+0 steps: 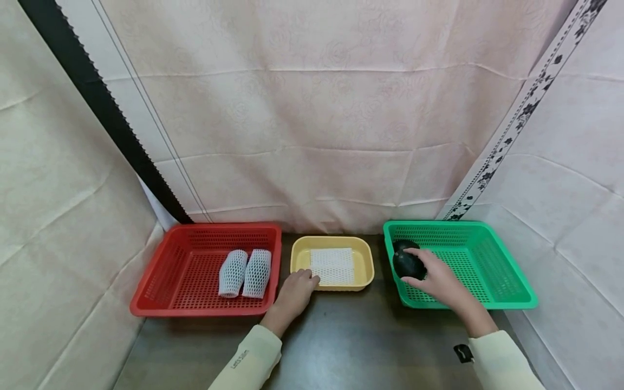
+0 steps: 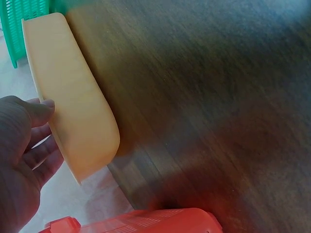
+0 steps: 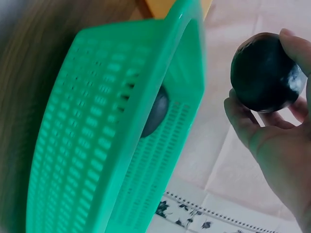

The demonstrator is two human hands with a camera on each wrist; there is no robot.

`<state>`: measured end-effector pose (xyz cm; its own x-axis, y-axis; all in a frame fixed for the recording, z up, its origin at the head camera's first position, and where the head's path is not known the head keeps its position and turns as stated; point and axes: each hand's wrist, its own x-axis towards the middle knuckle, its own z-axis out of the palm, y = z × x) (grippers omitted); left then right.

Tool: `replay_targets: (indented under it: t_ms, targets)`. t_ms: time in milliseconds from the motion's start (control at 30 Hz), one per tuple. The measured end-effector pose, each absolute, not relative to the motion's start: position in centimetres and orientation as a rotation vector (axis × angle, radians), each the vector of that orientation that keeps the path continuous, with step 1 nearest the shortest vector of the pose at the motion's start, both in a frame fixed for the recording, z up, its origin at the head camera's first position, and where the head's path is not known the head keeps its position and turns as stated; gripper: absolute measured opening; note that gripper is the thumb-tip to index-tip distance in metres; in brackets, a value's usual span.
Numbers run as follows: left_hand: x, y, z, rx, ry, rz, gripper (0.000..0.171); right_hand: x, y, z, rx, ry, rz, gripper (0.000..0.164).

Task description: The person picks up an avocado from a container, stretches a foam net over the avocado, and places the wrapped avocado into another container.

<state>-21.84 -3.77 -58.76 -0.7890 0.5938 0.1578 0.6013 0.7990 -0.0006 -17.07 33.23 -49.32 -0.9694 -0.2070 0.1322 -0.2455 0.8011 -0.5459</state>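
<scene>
In the head view my right hand (image 1: 441, 281) grips a dark, rounded avocado (image 1: 408, 264) over the left part of the green basket (image 1: 512, 292). The right wrist view has this avocado (image 3: 265, 73) between thumb and fingers, raised above the basket rim. A second dark avocado (image 3: 156, 112) lies inside the basket, partly hidden by its wall. My left hand (image 1: 294, 295) pinches the near left rim of the yellow tray (image 1: 298, 254), thumb on the outer wall. A white foam net (image 1: 332, 265) lies flat in that tray.
To the left stands a red basket (image 1: 195, 311) holding two rounded white foam net sleeves (image 1: 233, 273) side by side. All three containers sit on a dark wooden table (image 1: 341, 341), against a hanging pale cloth (image 1: 312, 135). A small black object (image 1: 463, 353) shows beside the right sleeve.
</scene>
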Motion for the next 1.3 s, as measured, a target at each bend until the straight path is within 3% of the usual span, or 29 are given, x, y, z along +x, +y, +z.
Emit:
replay_targets:
  t_ms: [600,933,1300]
  targets:
    - [-21.7,-3.7,-58.8,-0.962,-2.789,-0.096,0.019,-13.7,28.1,-50.2,0.436,-2.922,0.968,0.070]
    - [-21.9,-3.8,-58.9,-0.949,-2.807,-0.071,0.020,-12.6,25.4,-53.6,0.548,-2.977,0.911,0.069]
    - [-21.9,-3.8,-58.8,-0.953,-2.793,-0.080,0.020,-12.5,23.8,-57.7,0.464,-3.117,0.897,0.070]
